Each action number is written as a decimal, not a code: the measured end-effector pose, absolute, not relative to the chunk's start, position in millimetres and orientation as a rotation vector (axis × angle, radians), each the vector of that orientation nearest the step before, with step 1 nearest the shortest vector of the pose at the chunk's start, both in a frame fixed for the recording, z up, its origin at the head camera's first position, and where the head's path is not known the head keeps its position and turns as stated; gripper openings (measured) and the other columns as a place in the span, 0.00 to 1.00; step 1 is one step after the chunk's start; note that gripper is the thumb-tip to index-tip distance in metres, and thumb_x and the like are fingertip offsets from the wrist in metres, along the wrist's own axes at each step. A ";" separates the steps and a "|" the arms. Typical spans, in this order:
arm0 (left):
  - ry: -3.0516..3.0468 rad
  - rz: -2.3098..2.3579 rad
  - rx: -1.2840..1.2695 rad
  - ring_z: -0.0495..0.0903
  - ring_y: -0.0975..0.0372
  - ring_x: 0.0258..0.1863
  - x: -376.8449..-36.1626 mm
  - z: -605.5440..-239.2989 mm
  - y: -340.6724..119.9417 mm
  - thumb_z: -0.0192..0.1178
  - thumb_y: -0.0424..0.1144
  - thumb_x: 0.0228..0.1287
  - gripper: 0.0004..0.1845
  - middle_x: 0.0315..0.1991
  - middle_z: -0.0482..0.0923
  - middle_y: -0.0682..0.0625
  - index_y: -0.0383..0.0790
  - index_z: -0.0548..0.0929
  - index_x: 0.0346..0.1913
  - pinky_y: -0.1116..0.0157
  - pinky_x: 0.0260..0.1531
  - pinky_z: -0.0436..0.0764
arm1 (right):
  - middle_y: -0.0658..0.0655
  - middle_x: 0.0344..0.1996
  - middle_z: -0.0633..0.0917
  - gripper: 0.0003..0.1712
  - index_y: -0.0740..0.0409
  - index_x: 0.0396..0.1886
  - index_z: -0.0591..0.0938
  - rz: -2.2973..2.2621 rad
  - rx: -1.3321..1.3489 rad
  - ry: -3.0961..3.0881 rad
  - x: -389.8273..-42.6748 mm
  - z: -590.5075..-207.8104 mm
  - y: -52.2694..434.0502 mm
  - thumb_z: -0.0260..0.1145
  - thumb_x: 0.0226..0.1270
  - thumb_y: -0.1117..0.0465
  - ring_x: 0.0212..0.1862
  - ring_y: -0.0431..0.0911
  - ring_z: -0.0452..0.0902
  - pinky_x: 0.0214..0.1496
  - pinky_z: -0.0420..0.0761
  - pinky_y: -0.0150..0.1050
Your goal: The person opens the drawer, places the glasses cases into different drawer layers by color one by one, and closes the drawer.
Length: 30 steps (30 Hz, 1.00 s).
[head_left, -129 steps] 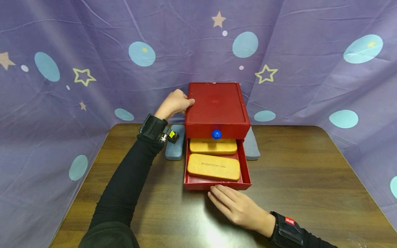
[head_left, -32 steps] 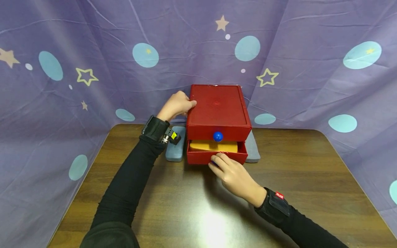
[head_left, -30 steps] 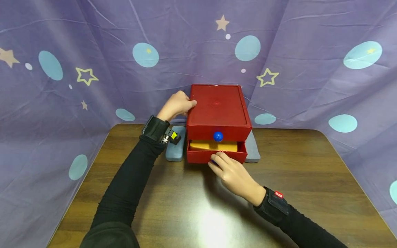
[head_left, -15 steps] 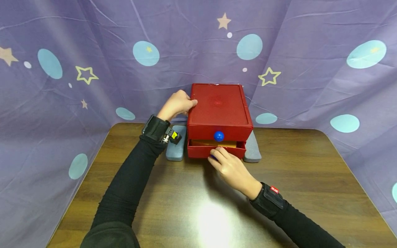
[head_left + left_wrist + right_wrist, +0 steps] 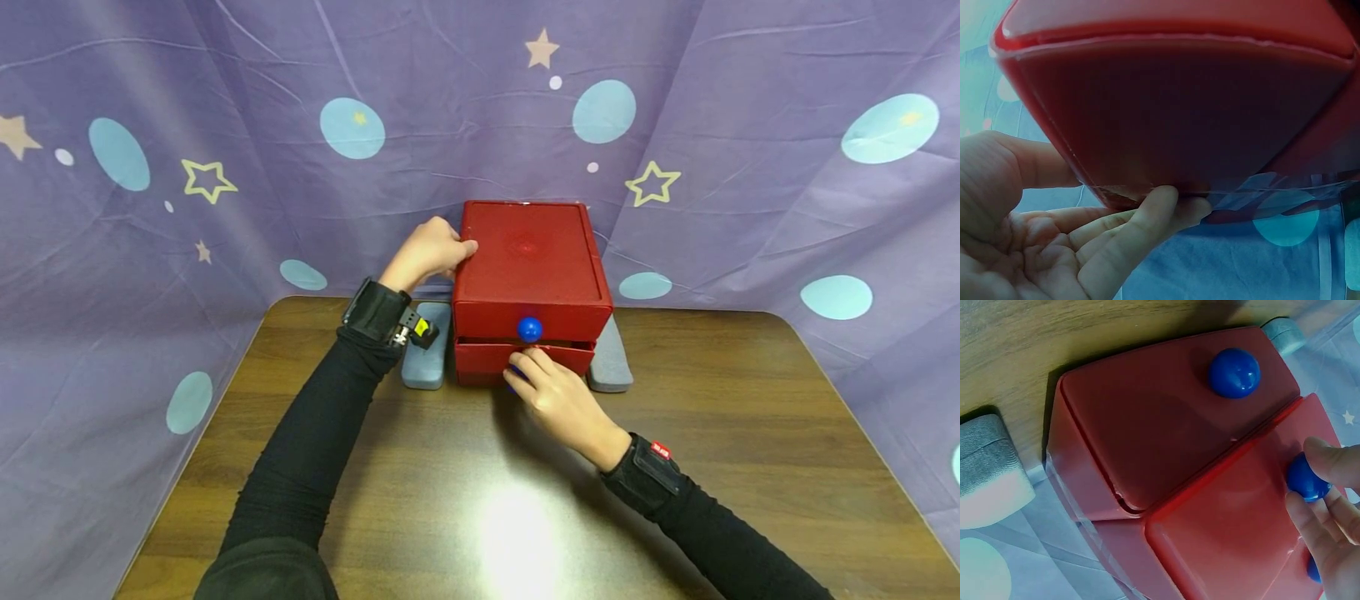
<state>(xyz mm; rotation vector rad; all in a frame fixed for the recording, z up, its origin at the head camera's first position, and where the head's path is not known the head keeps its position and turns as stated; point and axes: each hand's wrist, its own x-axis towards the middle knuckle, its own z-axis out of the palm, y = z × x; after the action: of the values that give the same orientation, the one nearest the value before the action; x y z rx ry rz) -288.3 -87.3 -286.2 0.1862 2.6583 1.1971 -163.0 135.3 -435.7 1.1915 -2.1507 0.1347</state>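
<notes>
A red drawer box (image 5: 525,258) with blue knobs stands at the back of the table. Its middle drawer (image 5: 483,357) sits just out of line under the top drawer (image 5: 487,321), leaving a narrow dark gap above it. With thumb and fingers, my right hand (image 5: 558,400) pinches that drawer's blue knob (image 5: 1308,479). Below it is the bottom drawer's knob (image 5: 1235,373), seen in the right wrist view. My left hand (image 5: 429,250) grips the box by its rear left edge, thumb on top, fingers (image 5: 1160,203) against its side.
A blue case (image 5: 426,350) lies to the left of the box and a grey case (image 5: 611,358) to its right. The brown wooden table (image 5: 750,417) spreads out in front. A purple patterned cloth (image 5: 262,125) hangs close behind.
The middle drawer has slid back into the box, hiding the two yellow cases inside. My right hand moved inward with it, pinching its knob. The left hand kept its hold.
</notes>
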 end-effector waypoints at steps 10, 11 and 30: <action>2.671 1.199 0.194 0.87 0.53 0.28 -288.0 -286.6 -86.2 0.56 0.39 0.72 0.25 0.13 0.64 0.57 0.44 0.68 0.13 0.69 0.28 0.84 | 0.65 0.48 0.84 0.17 0.69 0.47 0.87 0.139 1.203 -2.062 -170.2 -441.1 137.0 0.71 0.55 0.75 0.52 0.56 0.80 0.53 0.86 0.44; 2.668 1.203 0.194 0.86 0.54 0.28 -287.8 -286.5 -86.3 0.56 0.39 0.72 0.25 0.13 0.64 0.56 0.44 0.68 0.13 0.69 0.28 0.84 | 0.65 0.48 0.84 0.17 0.69 0.47 0.87 0.133 1.205 -2.058 -170.5 -441.6 137.5 0.71 0.56 0.75 0.53 0.56 0.80 0.53 0.86 0.44; 2.654 1.228 0.181 0.82 0.63 0.22 -289.2 -288.2 -86.3 0.56 0.39 0.73 0.23 0.18 0.69 0.54 0.42 0.71 0.15 0.66 0.31 0.87 | 0.64 0.48 0.85 0.12 0.70 0.48 0.86 0.126 1.204 -1.987 -181.9 -450.9 139.4 0.63 0.68 0.74 0.53 0.55 0.80 0.55 0.84 0.44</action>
<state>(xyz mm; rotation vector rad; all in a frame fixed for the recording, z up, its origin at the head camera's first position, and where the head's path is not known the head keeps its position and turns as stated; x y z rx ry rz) -289.2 -86.3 -288.2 0.1811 2.6536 1.2277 -181.9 139.4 -450.9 1.2043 -1.9869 0.1260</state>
